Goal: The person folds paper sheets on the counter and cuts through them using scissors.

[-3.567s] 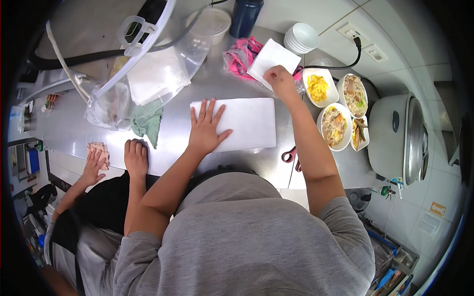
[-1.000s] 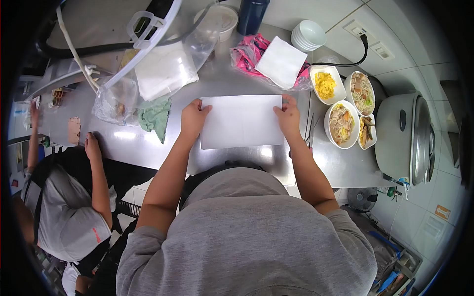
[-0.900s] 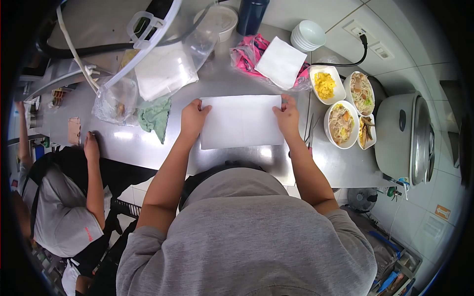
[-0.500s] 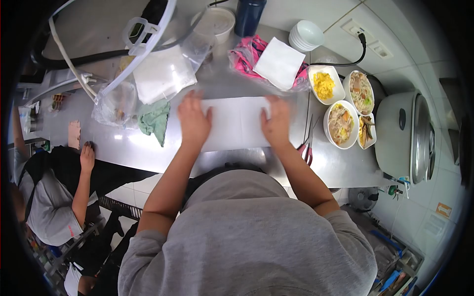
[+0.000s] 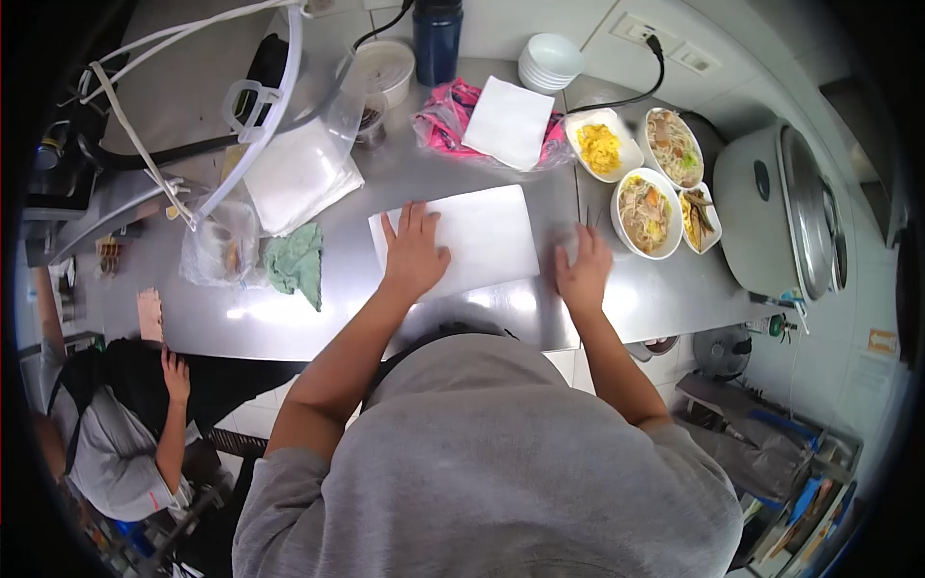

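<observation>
A white rectangular sheet of paper point(image 5: 487, 236) lies on the steel counter in front of me. My left hand point(image 5: 414, 252) is spread flat on its left part, fingers pointing away from me. Just past the paper's right edge, my right hand point(image 5: 584, 268) is over a pair of scissors point(image 5: 590, 214), thumb apart from the other fingers. Only the thin blades stick out beyond the fingertips; the handles are hidden under the hand. Whether the fingers grip them cannot be made out.
Bowls of noodles point(image 5: 646, 214), egg point(image 5: 599, 147) and other food stand right, beside a large cooker point(image 5: 771, 212). Behind lie white sheets point(image 5: 513, 123) on a pink bundle point(image 5: 448, 116). Left are a green cloth point(image 5: 295, 262) and plastic bags point(image 5: 220, 241). A co-worker's hand point(image 5: 175, 374) touches the counter edge.
My right hand has left the paper and moved right, onto the scissors. My left hand has shifted inward and lies flat on the sheet, which is now slightly tilted. The view has shifted too.
</observation>
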Demonstrator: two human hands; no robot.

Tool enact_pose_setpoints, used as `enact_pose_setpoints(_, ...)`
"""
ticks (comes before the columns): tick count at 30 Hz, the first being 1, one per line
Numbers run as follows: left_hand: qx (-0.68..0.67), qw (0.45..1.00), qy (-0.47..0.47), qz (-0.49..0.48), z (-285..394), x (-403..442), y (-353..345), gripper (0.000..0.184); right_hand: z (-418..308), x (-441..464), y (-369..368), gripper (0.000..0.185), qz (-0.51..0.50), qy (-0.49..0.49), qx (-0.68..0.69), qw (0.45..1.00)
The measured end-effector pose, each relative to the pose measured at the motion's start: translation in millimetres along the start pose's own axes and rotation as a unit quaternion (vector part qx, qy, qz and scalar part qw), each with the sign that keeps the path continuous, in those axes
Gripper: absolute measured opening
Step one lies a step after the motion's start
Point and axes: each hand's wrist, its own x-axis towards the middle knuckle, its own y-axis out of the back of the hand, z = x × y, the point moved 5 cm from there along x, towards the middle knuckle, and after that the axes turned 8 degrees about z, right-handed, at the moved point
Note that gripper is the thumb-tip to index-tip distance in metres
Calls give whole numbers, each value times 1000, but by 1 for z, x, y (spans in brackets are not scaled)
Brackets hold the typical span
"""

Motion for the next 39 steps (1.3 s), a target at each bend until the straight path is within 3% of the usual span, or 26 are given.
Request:
enact_pose_setpoints(2,-22,999,-27,12,-1,23,0,63,16,-29,14,54,-47,-83,-68,993)
enact_pose_setpoints(6,4,991,17,-134,2,62,4,62,28,-70,28,49,-85,-178,-61,978)
enact_pose_setpoints(8,22,975,27,-221,-2,67,5,63,26,-82,35,46,-55,-180,-55,981)
enact_pose_setpoints(12,-35,973,-16,-227,-14,69,-12,63,25,-99,36,48,-61,-187,-32,980)
enact_pose_setpoints(15,-244,956,-8,-164,-16,57,-6,60,23,-107,41,46,-41,-187,-53,980)
enact_pose_setpoints(18,-336,933,-92,-95,-5,43,18,49,26,-110,44,46,-75,-194,-88,974)
enact_pose_setpoints(21,-225,960,-80,-149,-11,31,9,43,31,-112,39,45,-112,-157,-104,976)
enact_pose_setpoints(22,-223,958,-68,-169,-13,28,7,42,36,-110,42,45,-130,-206,-11,970)
enact_pose_setpoints(24,-222,952,-41,-208,-7,21,14,39,49,-104,45,47,-171,-296,172,924)
enact_pose_setpoints(25,-221,955,-73,-185,-5,21,13,40,56,-106,42,47,-156,-381,345,843)
enact_pose_setpoints(28,-247,949,-134,-143,8,24,18,42,39,-95,50,48,-150,-439,662,588)
enact_pose_setpoints(29,-282,939,-133,-143,25,31,48,43,30,-91,55,53,-208,-398,701,555)
enact_pose_setpoints(33,-438,886,-102,-114,78,44,175,44,10,-74,59,70,-351,-279,716,536)
enact_pose_setpoints(36,-554,822,-24,-127,88,38,224,42,-5,-50,76,80,-406,-189,693,565)
enact_pose_setpoints(39,-580,806,-15,-118,82,35,231,47,-6,-35,77,90,-455,-96,631,621)
